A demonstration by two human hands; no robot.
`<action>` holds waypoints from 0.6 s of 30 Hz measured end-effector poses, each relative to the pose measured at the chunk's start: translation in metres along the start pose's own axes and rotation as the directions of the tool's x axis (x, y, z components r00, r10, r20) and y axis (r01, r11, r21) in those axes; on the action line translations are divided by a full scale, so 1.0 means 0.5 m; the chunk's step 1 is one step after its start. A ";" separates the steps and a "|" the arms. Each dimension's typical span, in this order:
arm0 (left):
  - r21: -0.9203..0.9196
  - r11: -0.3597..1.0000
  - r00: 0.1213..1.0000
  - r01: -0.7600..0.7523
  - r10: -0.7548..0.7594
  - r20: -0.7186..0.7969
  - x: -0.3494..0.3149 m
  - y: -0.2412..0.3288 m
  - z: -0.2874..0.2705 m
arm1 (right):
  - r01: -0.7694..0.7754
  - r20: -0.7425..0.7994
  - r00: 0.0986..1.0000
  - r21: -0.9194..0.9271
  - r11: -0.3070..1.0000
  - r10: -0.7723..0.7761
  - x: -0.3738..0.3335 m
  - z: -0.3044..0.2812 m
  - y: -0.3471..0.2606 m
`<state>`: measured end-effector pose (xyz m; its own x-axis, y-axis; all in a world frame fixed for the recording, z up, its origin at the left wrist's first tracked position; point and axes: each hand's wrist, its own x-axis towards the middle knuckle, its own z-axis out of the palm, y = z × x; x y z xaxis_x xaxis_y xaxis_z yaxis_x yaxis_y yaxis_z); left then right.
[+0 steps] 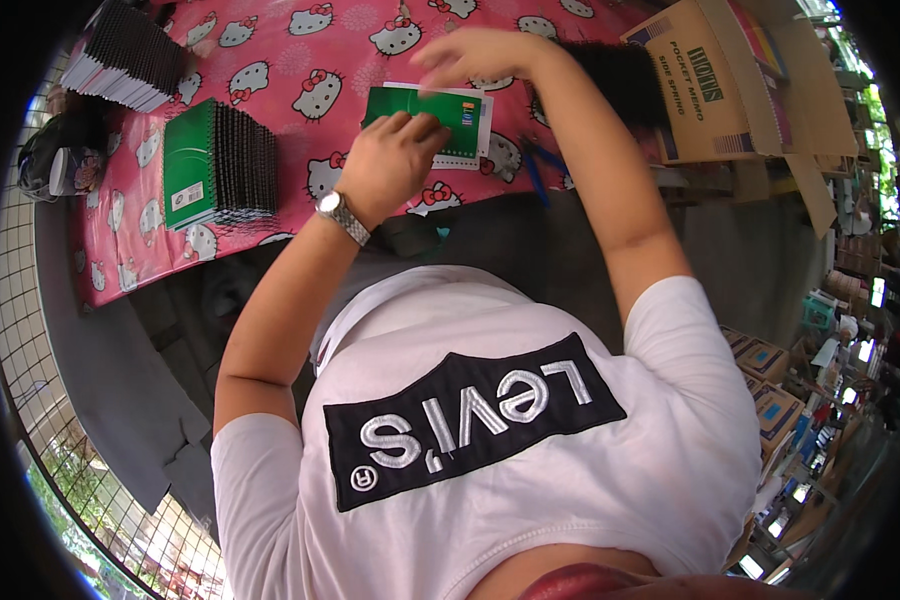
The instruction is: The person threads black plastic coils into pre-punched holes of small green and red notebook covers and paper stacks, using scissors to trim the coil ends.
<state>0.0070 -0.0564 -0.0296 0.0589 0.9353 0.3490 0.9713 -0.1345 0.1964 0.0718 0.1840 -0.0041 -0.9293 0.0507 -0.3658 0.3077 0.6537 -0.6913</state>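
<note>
A green notebook cover [440, 118] lies on the pink patterned tablecloth, with white sheets [485, 125] showing past its right and near edges. Punched holes line the near edge of the sheets. My left hand [390, 160], a watch on its wrist, is closed with curled fingers at the cover's left part. What lies under those fingertips is hidden. Over the cover's far edge my right hand [480, 55] is raised, fingers stretched out and blurred, holding nothing visible.
Stacks of spiral notebooks stand at left, one green-covered [220, 165], one dark-edged [125, 60]. A black bag [60, 155] sits at the table's left edge. Right are a dark heap [610, 85], an open cardboard box [715, 85] and a slim blue object [537, 178].
</note>
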 end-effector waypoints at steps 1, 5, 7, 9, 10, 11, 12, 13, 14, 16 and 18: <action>-0.052 0.999 1.000 0.010 -0.009 0.019 0.009 -0.006 -0.009 | -0.095 -0.195 0.971 0.231 0.968 0.141 -0.030 -0.013 0.036; -0.210 0.978 0.992 0.002 0.024 0.122 0.056 -0.030 -0.039 | -0.681 -0.726 0.481 0.045 0.731 0.492 -0.113 0.027 0.244; -0.284 0.958 0.975 0.026 0.039 0.219 0.073 -0.046 -0.054 | -0.787 -0.850 0.329 -0.006 0.617 0.411 -0.119 0.125 0.252; -0.275 0.961 0.969 -0.004 0.071 0.235 0.080 -0.062 -0.051 | -0.757 -0.841 0.363 -0.015 0.653 0.401 -0.120 0.130 0.241; -0.265 0.964 0.962 -0.009 0.080 0.261 0.088 -0.062 -0.059 | -0.744 -0.836 0.375 -0.013 0.669 0.401 -0.123 0.133 0.236; -0.255 0.967 0.954 -0.013 0.088 0.286 0.091 -0.061 -0.063 | -0.742 -0.830 0.400 -0.044 0.669 0.388 -0.122 0.132 0.235; -0.237 0.971 0.957 -0.031 0.097 0.273 0.085 -0.060 -0.055 | -0.738 -0.824 0.425 -0.075 0.670 0.375 -0.118 0.129 0.236; -0.168 0.985 0.950 -0.048 0.096 0.296 0.086 -0.051 -0.053 | -0.736 -0.820 0.446 -0.107 0.669 0.359 -0.116 0.120 0.240; -0.098 0.993 0.943 -0.065 0.093 0.319 0.085 -0.036 -0.054 | -0.736 -0.819 0.468 -0.153 0.660 0.332 -0.115 0.115 0.248; -0.028 0.993 0.948 -0.115 0.118 0.296 0.083 -0.029 -0.048 | -0.728 -0.807 0.521 -0.251 0.638 0.277 -0.116 0.111 0.255; -0.161 0.984 0.948 -0.083 0.128 0.292 0.093 -0.050 -0.059 | -0.691 -0.787 0.478 -0.063 0.720 0.389 -0.129 0.086 0.256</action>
<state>-0.0212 -0.0193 0.0089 0.2474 0.9649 0.0882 0.9133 -0.2627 0.3113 0.1802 0.2319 -0.0959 -0.4853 0.8731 0.0462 0.8506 0.4837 -0.2061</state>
